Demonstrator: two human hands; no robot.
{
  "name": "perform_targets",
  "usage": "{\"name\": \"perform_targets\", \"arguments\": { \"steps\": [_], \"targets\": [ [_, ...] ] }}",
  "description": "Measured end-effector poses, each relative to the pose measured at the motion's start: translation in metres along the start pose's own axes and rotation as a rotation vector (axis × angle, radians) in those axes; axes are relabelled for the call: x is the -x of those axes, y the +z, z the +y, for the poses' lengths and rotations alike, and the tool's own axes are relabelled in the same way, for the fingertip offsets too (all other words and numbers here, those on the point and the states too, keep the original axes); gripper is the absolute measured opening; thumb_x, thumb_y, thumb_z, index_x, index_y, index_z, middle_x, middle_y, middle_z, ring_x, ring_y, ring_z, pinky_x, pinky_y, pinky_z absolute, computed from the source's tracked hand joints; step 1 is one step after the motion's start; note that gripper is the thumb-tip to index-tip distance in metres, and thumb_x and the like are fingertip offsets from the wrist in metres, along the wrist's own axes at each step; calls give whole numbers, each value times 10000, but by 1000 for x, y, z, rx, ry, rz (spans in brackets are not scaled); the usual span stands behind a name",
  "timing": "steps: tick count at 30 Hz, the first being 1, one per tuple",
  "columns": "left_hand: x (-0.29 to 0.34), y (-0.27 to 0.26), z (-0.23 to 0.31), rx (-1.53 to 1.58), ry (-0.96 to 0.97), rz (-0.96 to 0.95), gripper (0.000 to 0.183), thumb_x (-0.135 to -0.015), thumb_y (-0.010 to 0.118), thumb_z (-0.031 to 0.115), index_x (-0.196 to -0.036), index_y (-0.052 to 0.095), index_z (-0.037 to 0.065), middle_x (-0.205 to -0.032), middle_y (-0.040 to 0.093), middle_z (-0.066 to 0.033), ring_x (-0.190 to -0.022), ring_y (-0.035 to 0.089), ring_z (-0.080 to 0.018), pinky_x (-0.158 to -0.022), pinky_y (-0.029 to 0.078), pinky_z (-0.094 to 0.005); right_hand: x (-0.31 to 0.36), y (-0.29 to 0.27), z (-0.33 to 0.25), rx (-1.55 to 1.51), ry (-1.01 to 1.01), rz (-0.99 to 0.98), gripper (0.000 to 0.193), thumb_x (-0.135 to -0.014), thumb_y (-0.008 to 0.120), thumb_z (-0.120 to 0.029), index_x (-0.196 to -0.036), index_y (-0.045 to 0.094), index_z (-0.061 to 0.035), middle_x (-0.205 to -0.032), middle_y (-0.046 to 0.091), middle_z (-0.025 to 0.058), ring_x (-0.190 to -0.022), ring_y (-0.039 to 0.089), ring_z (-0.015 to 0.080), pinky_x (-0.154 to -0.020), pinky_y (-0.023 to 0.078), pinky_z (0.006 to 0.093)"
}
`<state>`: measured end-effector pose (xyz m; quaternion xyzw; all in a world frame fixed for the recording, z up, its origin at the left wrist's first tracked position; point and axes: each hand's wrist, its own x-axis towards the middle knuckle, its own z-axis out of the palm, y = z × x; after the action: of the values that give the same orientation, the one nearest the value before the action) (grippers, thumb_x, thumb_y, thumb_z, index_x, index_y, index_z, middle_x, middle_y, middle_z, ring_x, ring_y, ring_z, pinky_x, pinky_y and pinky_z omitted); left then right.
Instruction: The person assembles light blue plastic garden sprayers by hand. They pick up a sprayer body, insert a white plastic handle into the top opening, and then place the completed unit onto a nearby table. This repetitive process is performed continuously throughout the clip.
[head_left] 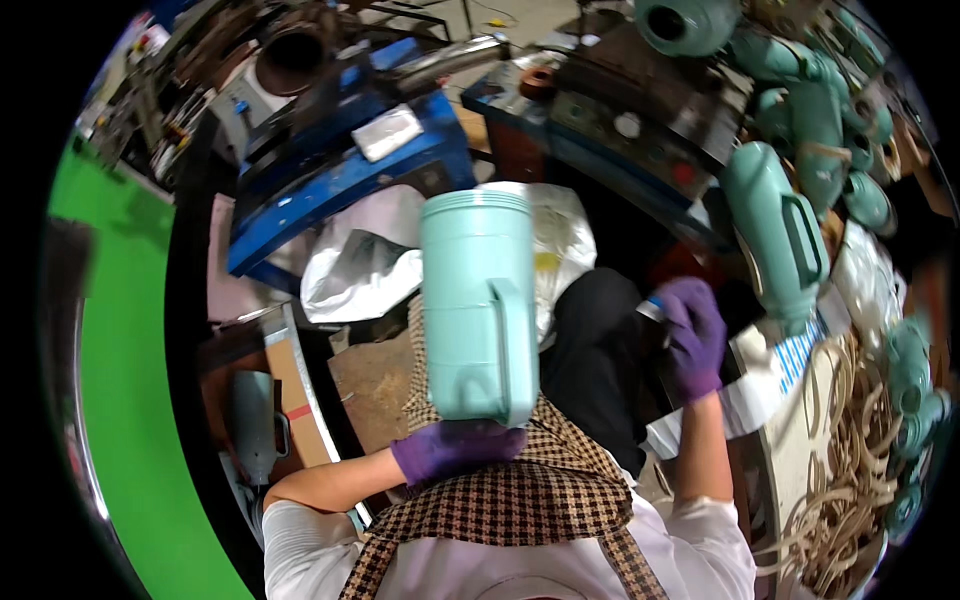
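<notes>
A mint-green plastic jug [465, 290] with a moulded side handle stands upright before my chest, its ridged rim away from me and its handle toward the right. My left hand [465, 448], in a purple glove, grips it at the near end; most of the fingers are hidden behind the jug. Off to the right, apart from the jug, my right hand [692, 340] is raised in a purple glove with its fingers curled closed. A small white and blue tip [650, 308] pokes out by those fingers, too small to name.
Mint-green jugs [770, 225] pile up at the right. Beige ring-like strips [840, 500] lie heaped on a table there. A blue metal machine frame [350, 175] and a dark machine [640, 110] stand ahead. White plastic bags [365, 250] hang below. A dark-looking jug [256, 425] lies at left.
</notes>
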<state>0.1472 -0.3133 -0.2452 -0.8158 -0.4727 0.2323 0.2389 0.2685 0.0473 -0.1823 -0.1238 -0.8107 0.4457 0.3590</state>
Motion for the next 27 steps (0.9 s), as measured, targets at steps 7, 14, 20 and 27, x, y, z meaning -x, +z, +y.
{"name": "perform_targets", "arguments": {
  "steps": [7,14,20,27],
  "targets": [
    [-4,-4,0,193,-188,228,409,-927,516,92,-1336,490,82,-1297,543,-55,-1192,544,-174,-1071,437,-319,-101,141,-42,-168,31,-577,275,-914,691,-289,-823,688,-30,-813,644,87,-833,566,233,-799,448,355],
    [8,0,11,1193,-322,458,390,-996,478,91,-1378,507,13,-1276,593,-142,-1118,617,-247,-1019,484,-357,-94,158,-54,-221,220,-531,234,-882,724,-231,-802,691,-14,-755,611,74,-832,542,188,-768,442,320],
    [40,-9,7,516,-237,304,494,-897,662,220,-1350,526,81,-1368,552,-106,-1213,570,-249,-1080,426,-450,-102,186,-39,338,-390,-174,449,-736,850,-320,-1066,674,-74,-1187,581,165,-968,607,296,-838,502,367],
    [92,-39,45,1570,-1475,1062,835,-772,834,183,-1462,377,73,-1435,437,-155,-1323,442,-303,-1044,440,-457,-82,222,41,-320,362,-232,568,-807,829,-361,-1155,661,54,-1026,719,148,-876,680,208,-807,549,347]
  ]
}}
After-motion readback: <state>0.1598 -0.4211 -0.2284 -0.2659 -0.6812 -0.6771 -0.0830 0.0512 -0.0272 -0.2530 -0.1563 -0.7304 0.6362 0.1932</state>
